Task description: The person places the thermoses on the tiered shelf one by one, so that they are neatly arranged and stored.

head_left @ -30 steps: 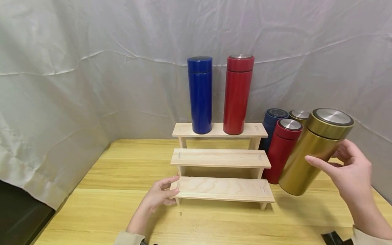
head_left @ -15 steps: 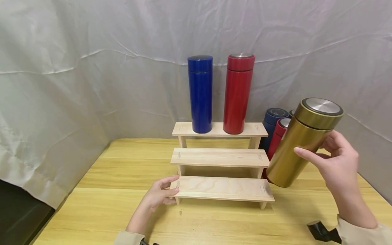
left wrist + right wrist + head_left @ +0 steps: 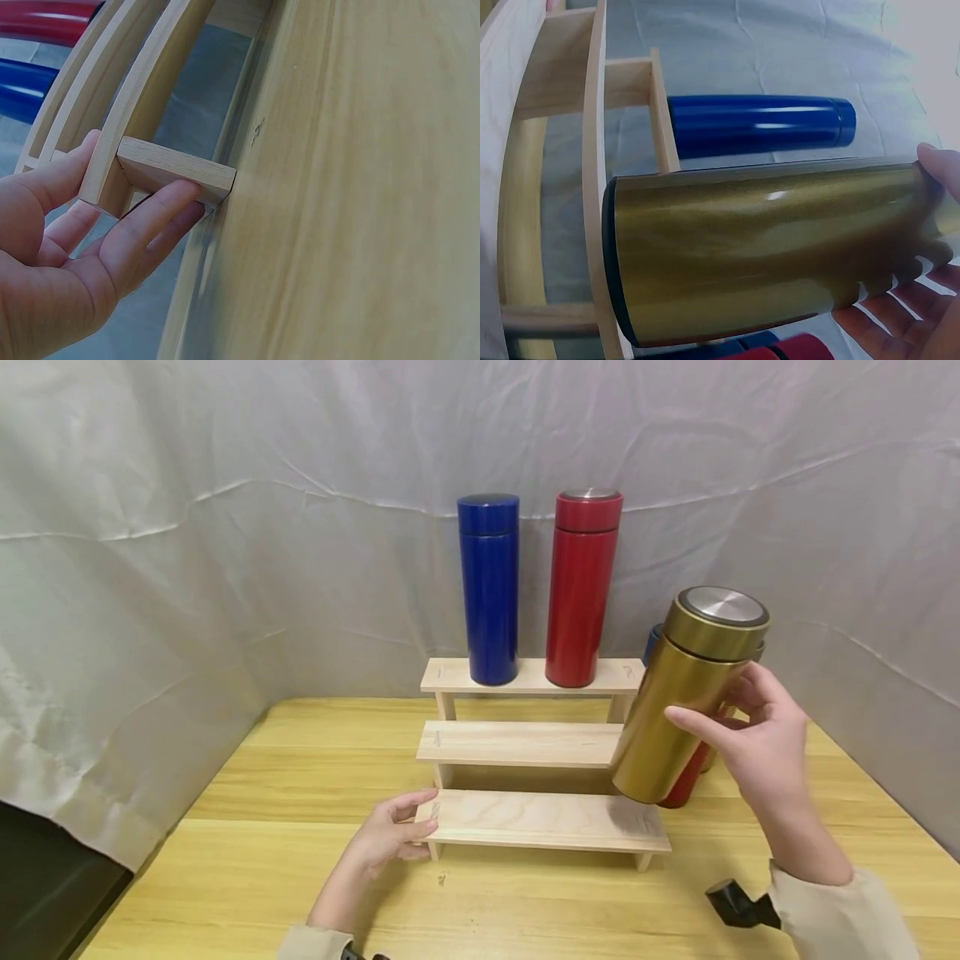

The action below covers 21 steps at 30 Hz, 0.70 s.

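My right hand (image 3: 765, 756) grips a gold thermos flask (image 3: 667, 718), thumb in front and fingers behind. The flask tilts, its silver-topped lid to the right and its base over the right end of a three-step wooden stand (image 3: 525, 818). In the right wrist view, the base of the gold flask (image 3: 742, 255) overlaps a step's edge. At the stand's lower left corner, my left hand (image 3: 390, 835) holds the bottom step's end, thumb on the board and fingers at the leg (image 3: 176, 165). A blue flask (image 3: 489, 593) and a red flask (image 3: 583, 602) stand upright on the top step.
Right of the stand, partly hidden behind the held flask, are a shorter red flask (image 3: 682, 785), a dark blue flask (image 3: 652, 643) and another gold one (image 3: 760, 652). Grey cloth (image 3: 337, 585) hangs behind the wooden table (image 3: 262, 827). A black surface (image 3: 52, 877) shows at lower left.
My right hand has carried the gold flask leftward and slightly up, from beside the stand to over its right end. The left hand keeps its hold on the stand.
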### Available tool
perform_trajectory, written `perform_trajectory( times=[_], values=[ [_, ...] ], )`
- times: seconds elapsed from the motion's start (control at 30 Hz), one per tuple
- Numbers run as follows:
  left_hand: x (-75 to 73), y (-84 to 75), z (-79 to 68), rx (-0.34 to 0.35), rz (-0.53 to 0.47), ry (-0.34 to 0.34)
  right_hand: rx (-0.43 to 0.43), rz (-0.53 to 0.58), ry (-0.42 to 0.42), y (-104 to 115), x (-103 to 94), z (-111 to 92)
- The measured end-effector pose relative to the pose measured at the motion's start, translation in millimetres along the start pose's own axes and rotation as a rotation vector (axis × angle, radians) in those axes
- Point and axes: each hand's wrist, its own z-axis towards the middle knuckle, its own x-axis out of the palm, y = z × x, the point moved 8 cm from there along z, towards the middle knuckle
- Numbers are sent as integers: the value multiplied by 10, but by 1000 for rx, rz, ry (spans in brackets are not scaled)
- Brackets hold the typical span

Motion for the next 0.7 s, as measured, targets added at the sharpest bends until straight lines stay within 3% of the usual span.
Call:
perform_trajectory(
  times=[0.23,0.7],
  values=[
    [4,-3,-3,1,-2,-1,1,-111,23,-7,185,-8],
    [-5,5,-6,-12,-20,-20,21,-48,37,-13,455,-1]
  ],
)
